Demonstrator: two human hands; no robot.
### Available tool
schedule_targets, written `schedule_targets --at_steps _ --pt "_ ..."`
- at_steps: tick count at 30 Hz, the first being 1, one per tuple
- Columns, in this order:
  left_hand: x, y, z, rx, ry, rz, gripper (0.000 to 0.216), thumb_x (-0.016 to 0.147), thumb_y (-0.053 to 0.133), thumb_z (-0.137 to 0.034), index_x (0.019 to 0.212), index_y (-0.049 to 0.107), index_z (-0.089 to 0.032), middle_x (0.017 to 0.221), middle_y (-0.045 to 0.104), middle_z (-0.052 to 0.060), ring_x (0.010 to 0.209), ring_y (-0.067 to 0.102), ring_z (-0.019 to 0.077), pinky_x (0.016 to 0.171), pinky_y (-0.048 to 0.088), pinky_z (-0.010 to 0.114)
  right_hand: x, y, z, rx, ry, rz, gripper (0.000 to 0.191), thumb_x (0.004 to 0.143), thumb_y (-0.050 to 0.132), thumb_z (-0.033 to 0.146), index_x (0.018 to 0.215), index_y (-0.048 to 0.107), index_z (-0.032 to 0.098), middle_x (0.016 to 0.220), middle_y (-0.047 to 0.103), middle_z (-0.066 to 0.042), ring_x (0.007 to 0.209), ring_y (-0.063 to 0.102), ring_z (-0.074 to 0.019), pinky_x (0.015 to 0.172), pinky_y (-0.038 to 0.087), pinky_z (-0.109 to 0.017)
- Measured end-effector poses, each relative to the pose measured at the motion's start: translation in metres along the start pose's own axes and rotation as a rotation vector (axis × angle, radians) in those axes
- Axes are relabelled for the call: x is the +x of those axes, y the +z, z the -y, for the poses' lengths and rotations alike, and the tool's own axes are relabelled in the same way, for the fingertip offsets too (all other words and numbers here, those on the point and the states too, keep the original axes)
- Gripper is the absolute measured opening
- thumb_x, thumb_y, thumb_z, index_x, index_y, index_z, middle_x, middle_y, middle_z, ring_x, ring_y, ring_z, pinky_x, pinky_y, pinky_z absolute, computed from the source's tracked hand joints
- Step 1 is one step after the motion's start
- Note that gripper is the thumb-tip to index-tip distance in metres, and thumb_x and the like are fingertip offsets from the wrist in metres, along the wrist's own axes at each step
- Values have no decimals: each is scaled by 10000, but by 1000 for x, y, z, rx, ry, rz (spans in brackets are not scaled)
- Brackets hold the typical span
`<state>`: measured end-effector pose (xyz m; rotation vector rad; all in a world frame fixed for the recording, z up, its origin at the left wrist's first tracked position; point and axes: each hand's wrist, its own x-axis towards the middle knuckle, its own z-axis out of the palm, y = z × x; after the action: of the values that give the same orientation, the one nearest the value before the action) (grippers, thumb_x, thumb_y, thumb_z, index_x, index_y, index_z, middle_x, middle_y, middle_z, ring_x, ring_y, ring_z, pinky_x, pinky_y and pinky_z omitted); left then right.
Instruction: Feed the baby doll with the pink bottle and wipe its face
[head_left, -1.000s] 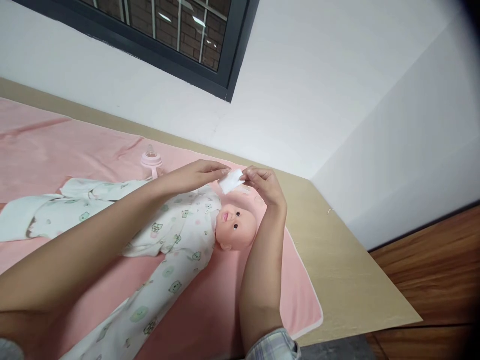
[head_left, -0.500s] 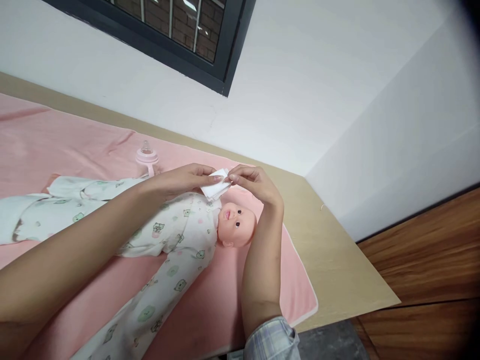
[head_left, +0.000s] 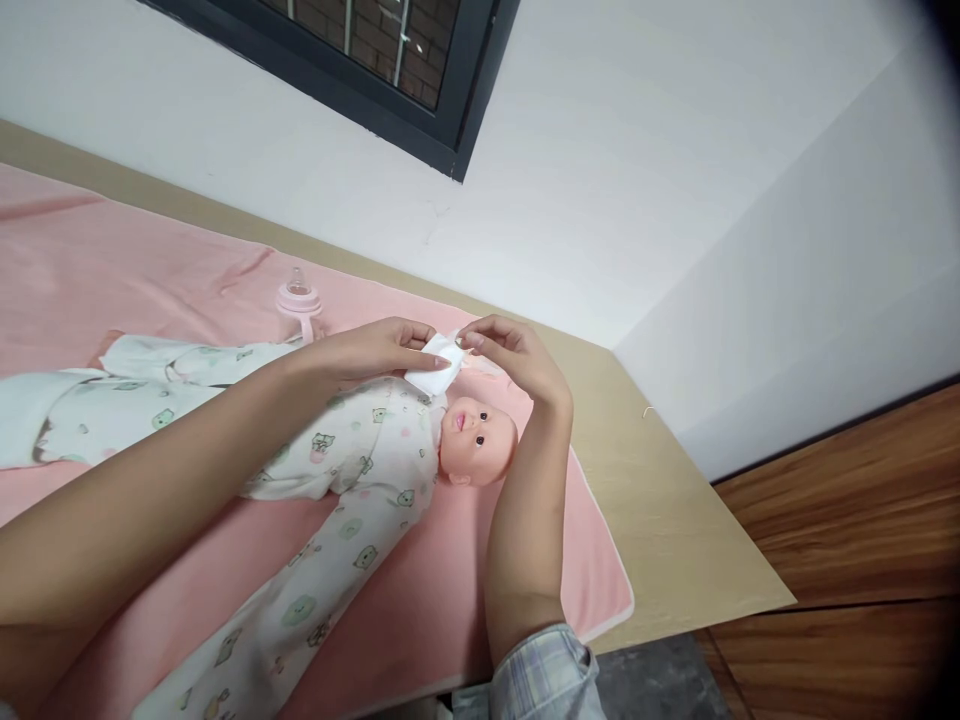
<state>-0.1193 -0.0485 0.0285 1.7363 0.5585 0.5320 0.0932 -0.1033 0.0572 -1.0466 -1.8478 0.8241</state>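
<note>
A folded white tissue [head_left: 435, 370] is pinched in my left hand [head_left: 390, 350], its thumb lying across the top. My right hand [head_left: 514, 350] reaches the tissue's far right corner with thumb and forefinger pressed together at its edge. Just below the tissue is the head of a baby doll [head_left: 476, 445], face up on a pink blanket [head_left: 450, 580]. White clothing with a green animal print [head_left: 375, 450] covers the doll's body and limbs. My left forearm passes over the doll's legs and belly and hides part of them.
A baby bottle [head_left: 298, 298] with a pink collar and handle stands beyond the doll. The blanket lies on a wooden board [head_left: 660, 520] that meets the white wall [head_left: 570, 200]. A dark-framed window [head_left: 450, 140] is above. Brown wood panels [head_left: 847, 530] stand at the right.
The tissue's top now lies flatter under my left thumb, and my right fingers have shifted slightly up at its corner. The whole view has tilted a little.
</note>
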Motion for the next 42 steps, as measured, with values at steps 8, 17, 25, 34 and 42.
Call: schedule_targets --at_steps 8,17,25,34,42 --pt "2 5 5 206 42 65 418 787 659 -341 1155 524 -195 760 569 -9 601 507 129 530 360 203 -6 -33 -54 170 125 -225 260 843 623 433 956 699 211 880 682 -15 909 652 -131 867 508 -262" --pt "3 10 3 446 -1 207 345 832 571 -397 1110 586 -193 925 620 33 699 571 167 552 383 222 -11 -21 -148 549 426 -312 212 784 700 328 938 671 186 847 706 -23 800 677 -135 867 542 -309" --pt "4 17 3 660 48 203 212 809 554 -374 881 575 -176 782 572 13 678 528 178 564 348 251 -11 -4 -165 627 546 -348 146 751 710 244 859 649 166 838 729 -49 927 684 -163 961 527 -342" --pt "3 27 9 696 66 207 180 835 531 -354 871 612 -197 804 624 -3 723 578 190 587 351 257 -16 0 -165 640 456 -369 220 730 744 275 905 661 172 968 726 -54 922 687 -158 978 529 -348" --pt "0 35 5 771 38 142 131 804 546 -320 796 593 -198 737 609 -17 665 555 175 555 334 257 -14 -3 -176 655 476 -351 202 748 734 281 912 659 191 963 722 -38 975 675 -173 1007 513 -354"
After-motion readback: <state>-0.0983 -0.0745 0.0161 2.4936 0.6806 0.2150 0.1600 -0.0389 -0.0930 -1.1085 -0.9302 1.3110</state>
